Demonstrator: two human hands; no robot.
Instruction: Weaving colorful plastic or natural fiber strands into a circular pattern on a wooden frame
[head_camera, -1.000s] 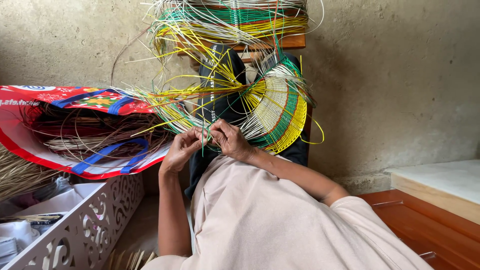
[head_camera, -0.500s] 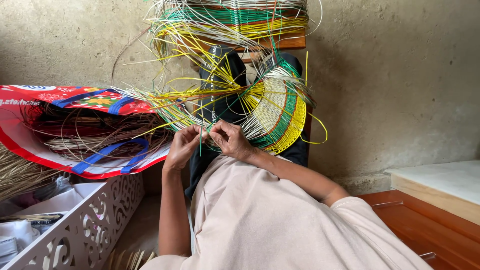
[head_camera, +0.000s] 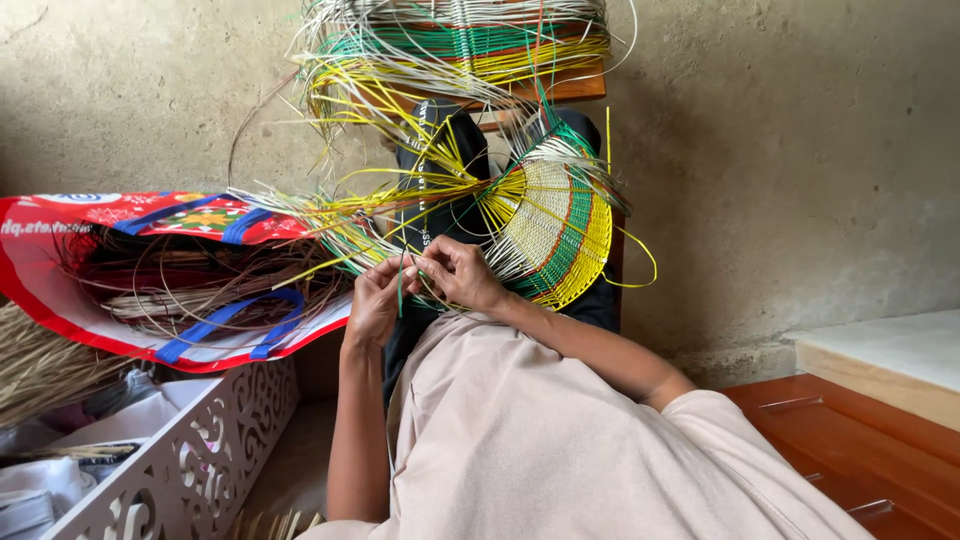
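While the half-woven basket (head_camera: 550, 225) leans against the dark cloth at centre, your hands meet just near of it.

As loose yellow and pale strands fan left over the red bag (head_camera: 60, 270) and white crate (head_camera: 190, 460), your left hand (head_camera: 375, 300) pinches a thin green strand (head_camera: 401, 288), and your right hand (head_camera: 458, 272) closes narrowly on the weave edge beside it. Pulled too hard, that strand could, I judge, kink or snap; slack, it may slip out among its neighbours and tangle.

Bag (head_camera: 150, 290) left of basket (head_camera: 550, 230); crate (head_camera: 190, 460) below bag
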